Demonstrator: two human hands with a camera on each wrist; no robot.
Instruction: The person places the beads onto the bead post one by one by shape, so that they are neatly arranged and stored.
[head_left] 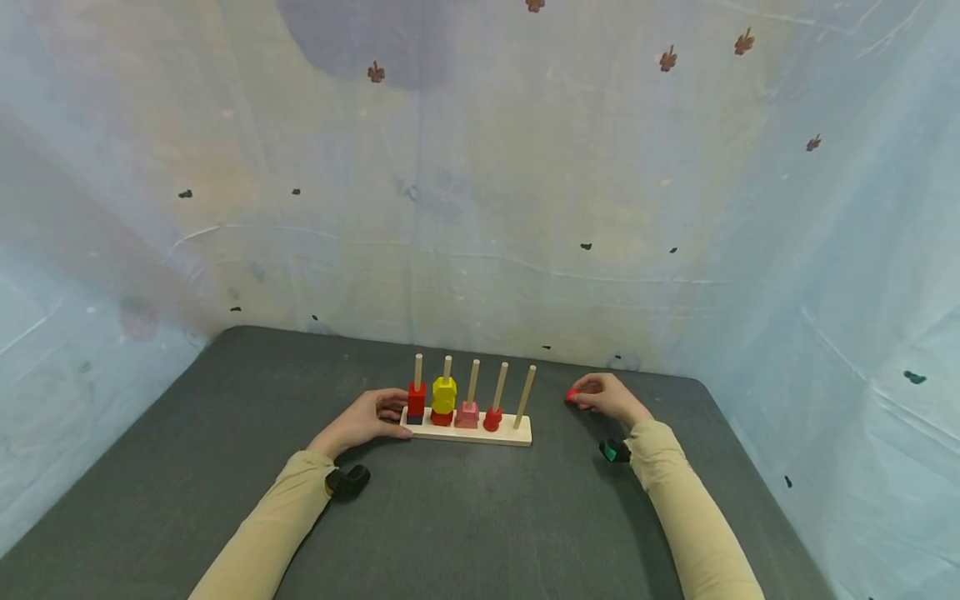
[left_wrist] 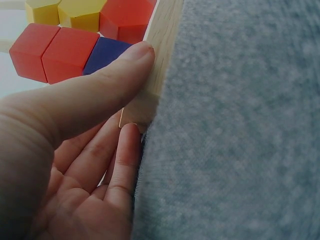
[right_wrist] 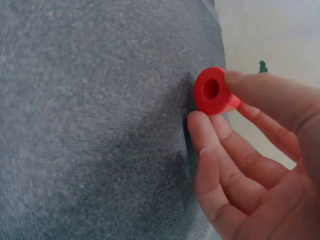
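A light wooden peg board [head_left: 468,433] stands on the dark table, several upright pegs along it. My left hand [head_left: 371,417] grips its left end, the thumb [left_wrist: 125,70] along the edge beside a dark blue block [left_wrist: 104,54]. Two red square blocks [left_wrist: 70,55] sit over that blue one. Yellow blocks [head_left: 444,392] are stacked over red on the adjacent peg. Farther right come pink blocks [head_left: 467,415] and red rounded pieces [head_left: 492,418]; the rightmost peg [head_left: 525,396] is bare. Right of the board, my right hand [head_left: 607,396] pinches a red round bead [right_wrist: 211,91], its centre hole showing.
The dark grey cloth-covered table [head_left: 465,517] spreads around the board. Behind it and at both sides hangs a pale patterned curtain [head_left: 480,250]. A black wrist device [head_left: 348,482] is on the left wrist, another [head_left: 613,451] on the right.
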